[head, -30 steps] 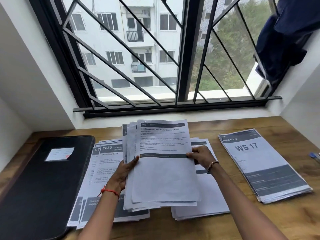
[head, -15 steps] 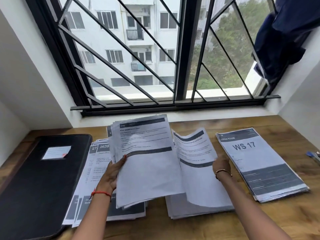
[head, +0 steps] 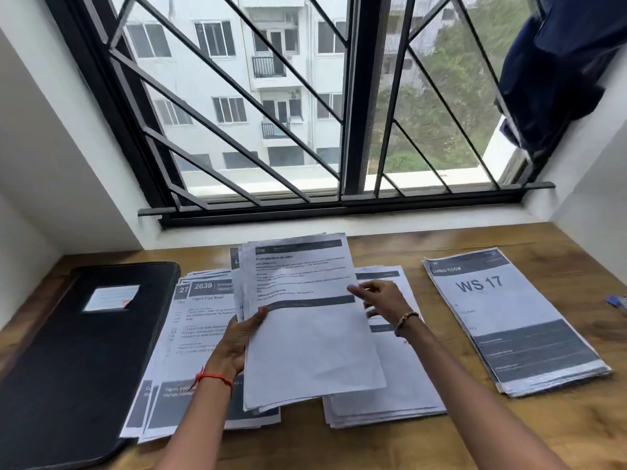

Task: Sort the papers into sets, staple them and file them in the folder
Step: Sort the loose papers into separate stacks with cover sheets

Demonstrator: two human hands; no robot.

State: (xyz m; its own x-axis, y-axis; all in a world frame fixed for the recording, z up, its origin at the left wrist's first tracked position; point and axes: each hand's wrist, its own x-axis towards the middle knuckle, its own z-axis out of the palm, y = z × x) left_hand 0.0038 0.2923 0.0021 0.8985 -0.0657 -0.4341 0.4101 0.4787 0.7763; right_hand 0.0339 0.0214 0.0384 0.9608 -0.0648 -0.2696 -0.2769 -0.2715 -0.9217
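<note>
Gripping a sheaf of papers (head: pixel 305 317) by its left edge, the left hand (head: pixel 237 340) lays its thumb across the front sheet; its fingers are hidden behind the paper. The sheaf stands tilted up off the desk (head: pixel 390 245), at the centre. Its small print is too blurred to read.

At 3 o'clock of the sheaf the right hand (head: pixel 380 300) is spread loosely and holds nothing, its forefinger pointing at the sheaf's right edge; whether it touches the paper cannot be told. Beneath that hand lies the middle pile (head: pixel 400 385), its top sheet largely covered by hand and sheaf.

At 9 o'clock the left pile (head: pixel 203 320) is fanned out, headed "2639", partly hidden by the left arm. Farther out at 9 o'clock a black folder (head: pixel 74 351) lies closed, its near corner cut off by the frame. At 3 o'clock, well apart, sits the WS 17 pile (head: pixel 509 320). A blue pen (head: pixel 615 303) is cut off at the right edge. At 12 o'clock is the window grille (head: pixel 349 130); a dark cloth (head: pixel 559 69) hangs at 2 o'clock.
</note>
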